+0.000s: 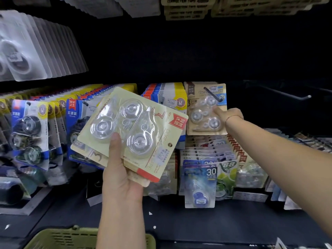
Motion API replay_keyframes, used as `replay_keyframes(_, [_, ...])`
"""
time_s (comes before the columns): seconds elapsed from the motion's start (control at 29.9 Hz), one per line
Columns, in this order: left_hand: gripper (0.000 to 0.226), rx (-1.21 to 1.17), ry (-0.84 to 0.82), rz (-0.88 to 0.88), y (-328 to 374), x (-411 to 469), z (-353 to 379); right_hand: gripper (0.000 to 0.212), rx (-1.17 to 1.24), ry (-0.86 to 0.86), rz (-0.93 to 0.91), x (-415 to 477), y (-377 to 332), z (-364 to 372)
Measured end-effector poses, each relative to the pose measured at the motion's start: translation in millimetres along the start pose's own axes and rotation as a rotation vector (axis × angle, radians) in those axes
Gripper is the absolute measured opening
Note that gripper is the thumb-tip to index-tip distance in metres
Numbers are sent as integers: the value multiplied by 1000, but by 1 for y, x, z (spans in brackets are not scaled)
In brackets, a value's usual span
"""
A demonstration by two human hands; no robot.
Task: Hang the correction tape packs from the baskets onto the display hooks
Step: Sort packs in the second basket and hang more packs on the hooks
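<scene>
While the left hand [122, 177] grips tilted correction tape packs [133, 126], the right hand [229, 115], grip unclear, touches the hung pack [201, 119]; the hook [212, 95] lies at its eleven o'clock.

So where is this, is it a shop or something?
Probably a stationery shop aisle. Hanging packs crowd a dark display wall in rows, a bare hook sticks out beside them, and the held pack in the left hand has a small sticker, likely a price label. A green basket sits below.

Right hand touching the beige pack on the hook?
Touching. Head view: the right hand lays a finger on the beige pack front, no gap.
</scene>
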State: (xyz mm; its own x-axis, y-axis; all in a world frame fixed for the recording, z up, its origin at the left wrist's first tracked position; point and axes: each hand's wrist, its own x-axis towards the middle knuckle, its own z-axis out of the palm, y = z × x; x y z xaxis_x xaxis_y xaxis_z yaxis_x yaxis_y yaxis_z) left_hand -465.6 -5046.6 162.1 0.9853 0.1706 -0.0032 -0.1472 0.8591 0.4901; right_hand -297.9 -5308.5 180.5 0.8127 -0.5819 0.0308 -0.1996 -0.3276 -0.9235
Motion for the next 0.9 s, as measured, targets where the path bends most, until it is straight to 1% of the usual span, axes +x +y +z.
replay_keyframes(0.07, [20, 1, 11, 26, 0, -1, 0, 49, -28, -22, 38, 2, 1, 5])
replay_keyframes(0.1, [23, 10, 14, 33, 1, -1, 0, 55, -28, -37, 56, 3, 2, 7])
replay_keyframes(0.13, [26, 23, 19, 35, 1, -1, 1, 65, -28, -35, 78, 1, 2, 8])
replay_keyframes(0.17, [29, 36, 23, 33, 2, -2, 2, 73, -32, -14, 93, -1, 2, 7])
replay_keyframes(0.2, [34, 45, 27, 27, 2, -2, 2, 74, -39, 16, 87, -9, 0, 4])
replay_keyframes(0.23, [40, 51, 34, 22, 3, -3, 2, 62, -32, 58, 47, -18, -2, -1])
replay_keyframes(0.27, [44, 61, 36, 21, 3, -4, 3, 40, 13, 95, -10, -29, -4, -7])
replay_keyframes(0.3, [47, 71, 34, 21, 4, -5, 3, 25, 77, 122, -69, -43, -3, -13])
replay_keyframes(0.33, [52, 85, 31, 19, 4, -6, 3, 25, 158, 113, -122, -60, -2, -18])
replay_keyframes(0.4, [67, 133, 24, 13, 3, -7, 4, 27, 317, -11, -215, -107, 2, -28])
replay_keyframes(0.43, [71, 165, 22, 13, 1, -8, 5, 30, 349, -102, -271, -132, 2, -33])
replay_keyframes(0.5, [71, 223, 12, 11, -4, -11, 8, 40, 316, -323, -389, -177, -4, -43])
replay_keyframes(0.53, [70, 245, 5, 12, -6, -13, 9, 46, 279, -409, -433, -190, -9, -48])
replay_keyframes(0.57, [70, 260, -2, 16, -10, -14, 10, 45, 241, -454, -459, -196, -13, -52])
replay_keyframes(0.63, [70, 270, -4, 16, -16, -17, 10, 35, 198, -471, -449, -198, -16, -59])
replay_keyframes(0.7, [69, 257, 30, 19, -21, -18, 9, 33, 192, -471, -399, -197, -13, -64])
replay_keyframes(0.8, [56, 217, 94, 56, -26, -17, 9, 31, 277, -453, -300, -202, 4, -63])
replay_keyframes(0.9, [51, 184, 141, 91, -30, -18, 13, 19, 407, -470, -217, -213, 26, -54])
